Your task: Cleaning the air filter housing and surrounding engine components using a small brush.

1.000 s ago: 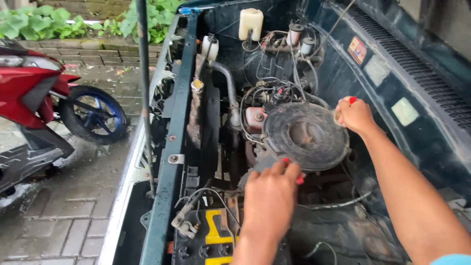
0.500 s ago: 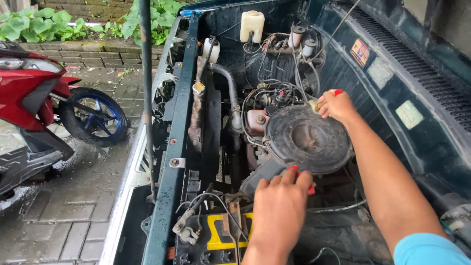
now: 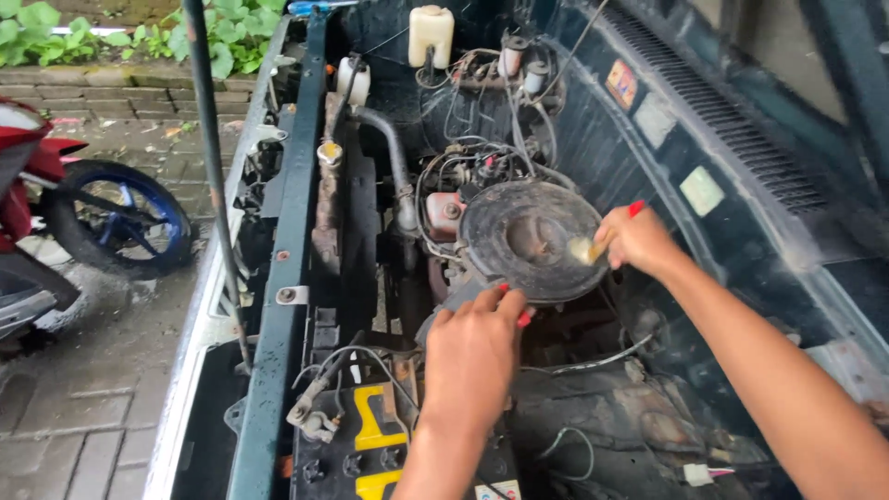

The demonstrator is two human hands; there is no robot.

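Black and round, the air filter cover (image 3: 532,239) sits in the middle of the frame, on top of the engine in an open car front. It looks dusty and a bit rusty in its middle.

The left hand (image 3: 472,356) is in the lower middle of the frame. Its fingers bend over the near edge of the round cover and touch it. The fingernails are red. I cannot tell if it grips the cover or only rests on it.

The right hand (image 3: 639,241) is right of the middle, at the right edge of the round cover. It pinches a small pale brush (image 3: 586,250), and the tip of the brush lies on the top of the cover.

Below the left hand, at the bottom of the frame, sits a black battery (image 3: 370,444) with yellow marks. A white plastic tank (image 3: 431,35) stands at the top middle. A thin metal rod (image 3: 213,157) leans up on the left side of the car front. Wires and hoses run all about the engine.

At the left edge of the frame a red motorbike with a blue wheel (image 3: 116,218) stands on wet grey bricks. Green plants (image 3: 231,32) grow at the upper left.
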